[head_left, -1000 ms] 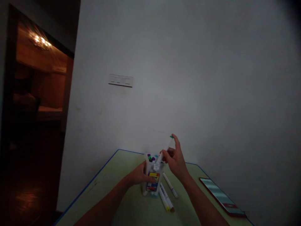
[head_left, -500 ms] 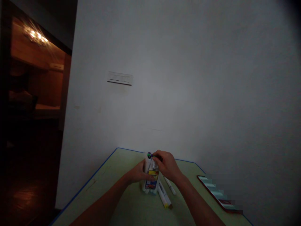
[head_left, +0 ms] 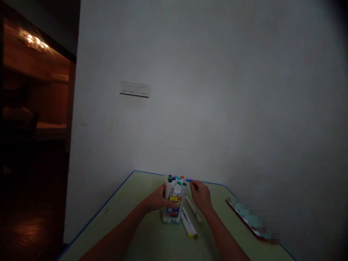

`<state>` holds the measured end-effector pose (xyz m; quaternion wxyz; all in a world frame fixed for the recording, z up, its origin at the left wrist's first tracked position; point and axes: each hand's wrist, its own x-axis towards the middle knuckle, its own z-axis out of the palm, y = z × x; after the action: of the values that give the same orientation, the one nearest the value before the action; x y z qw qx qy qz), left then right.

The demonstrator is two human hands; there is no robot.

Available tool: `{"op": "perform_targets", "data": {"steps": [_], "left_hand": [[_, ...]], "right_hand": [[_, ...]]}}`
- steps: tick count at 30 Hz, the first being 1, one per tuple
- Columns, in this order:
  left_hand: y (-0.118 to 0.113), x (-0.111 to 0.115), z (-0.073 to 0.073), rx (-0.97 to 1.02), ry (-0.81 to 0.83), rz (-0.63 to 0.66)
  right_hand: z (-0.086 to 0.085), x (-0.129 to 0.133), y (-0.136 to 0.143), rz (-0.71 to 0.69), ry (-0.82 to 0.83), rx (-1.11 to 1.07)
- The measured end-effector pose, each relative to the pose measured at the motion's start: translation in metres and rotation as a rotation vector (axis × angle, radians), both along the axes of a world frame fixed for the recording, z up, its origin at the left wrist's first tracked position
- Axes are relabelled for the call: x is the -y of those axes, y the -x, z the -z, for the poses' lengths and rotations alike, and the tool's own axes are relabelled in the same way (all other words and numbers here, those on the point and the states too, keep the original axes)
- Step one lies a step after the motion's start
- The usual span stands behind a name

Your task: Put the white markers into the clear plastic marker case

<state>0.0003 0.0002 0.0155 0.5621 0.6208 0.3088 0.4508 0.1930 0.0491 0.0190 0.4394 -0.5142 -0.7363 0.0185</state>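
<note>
A clear plastic marker case [head_left: 168, 195] stands upright on the table, with a yellow, red and blue label [head_left: 174, 207] on its front. Several white markers with coloured ends [head_left: 179, 183], green, purple, black, orange and blue, show at its top. My left hand [head_left: 157, 199] is wrapped around the case's left side, thumb across the label. Just right of the case, apart from it, my right hand [head_left: 201, 195] hovers with curled fingers; whatever is in them, if anything, is hidden. Below it lie a loose white marker [head_left: 193, 208] and two more markers [head_left: 189, 225], ends yellow and brown.
The pale green table [head_left: 152, 239] has a blue edge and meets a grey wall [head_left: 206, 90]. A flat red-rimmed object [head_left: 248, 219], partly blurred out, lies at the right edge. A switch plate [head_left: 134, 89] is on the wall. At left a doorway shows a lit room.
My right hand has drawn back from the top of the case to its right, uncovering the coloured marker ends. My left hand keeps its hold. The view has shifted slightly.
</note>
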Motion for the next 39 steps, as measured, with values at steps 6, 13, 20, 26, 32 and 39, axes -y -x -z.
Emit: {"op": "perform_targets", "data": {"steps": [6, 13, 20, 26, 32, 39], "left_hand": [[0.001, 0.003, -0.003, -0.062, 0.049, -0.076], [-0.002, 0.007, -0.008, -0.025, 0.035, -0.052], [-0.001, 0.004, -0.005, -0.026, 0.0, -0.006], [-0.002, 0.006, -0.007, -0.013, 0.015, -0.023], [-0.002, 0.006, -0.008, -0.023, 0.027, -0.032], [-0.001, 0.004, -0.002, -0.069, 0.022, -0.094]], "right_hand": [[0.036, -0.018, -0.016, 0.189, 0.41, 0.356], [0.039, -0.017, -0.015, 0.184, 0.512, 0.447], [0.035, -0.012, -0.013, 0.174, 0.489, 0.469], [0.036, -0.012, -0.013, 0.171, 0.483, 0.472], [0.03, -0.01, -0.011, 0.171, 0.445, 0.423], [0.022, 0.003, 0.001, 0.01, 0.379, 0.387]]}}
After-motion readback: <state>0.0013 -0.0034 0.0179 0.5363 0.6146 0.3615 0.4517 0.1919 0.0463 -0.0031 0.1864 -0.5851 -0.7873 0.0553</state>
